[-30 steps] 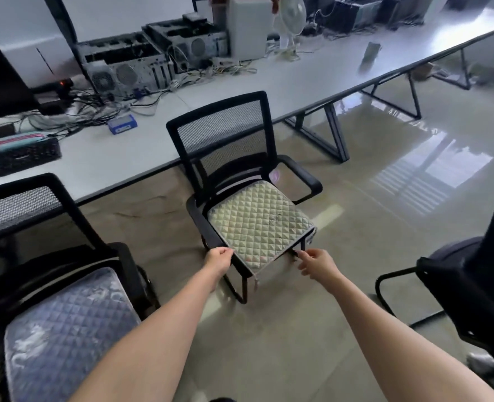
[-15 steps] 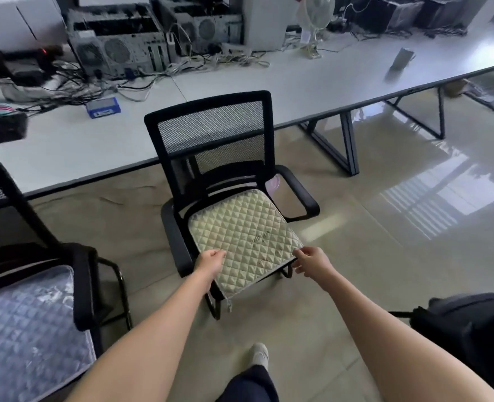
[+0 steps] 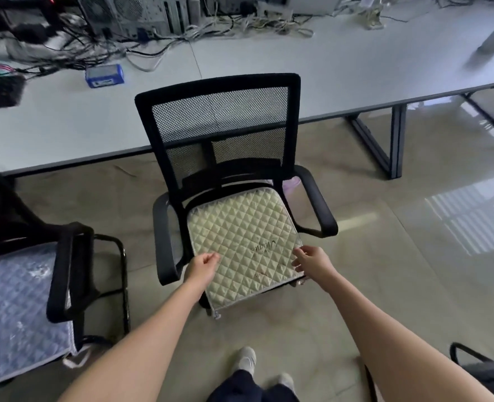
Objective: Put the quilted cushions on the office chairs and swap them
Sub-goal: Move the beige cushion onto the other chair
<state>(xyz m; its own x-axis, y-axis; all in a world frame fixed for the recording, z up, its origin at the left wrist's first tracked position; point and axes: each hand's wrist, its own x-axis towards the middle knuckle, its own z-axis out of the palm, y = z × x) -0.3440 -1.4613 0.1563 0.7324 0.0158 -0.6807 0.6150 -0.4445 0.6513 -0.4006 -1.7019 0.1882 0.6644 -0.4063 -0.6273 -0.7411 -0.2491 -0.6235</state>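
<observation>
left hand (image 3: 201, 268) loosely curled, right hand (image 3: 312, 261) open | beige cushion (image 3: 244, 242) front corners | neither grips

**Layout: chairs, cushions, desk**

Centre chair (image 3: 225, 158) at 12, cushion (image 3: 241, 242) on its seat, front edge overhanging. Desk (image 3: 341, 71) behind chair w/ PC cases (image 3: 129, 13) & cables. 2nd chair (image 3: 65, 271) at 9, w/ 2nd cushion (image 3: 16, 311) on it.
</observation>
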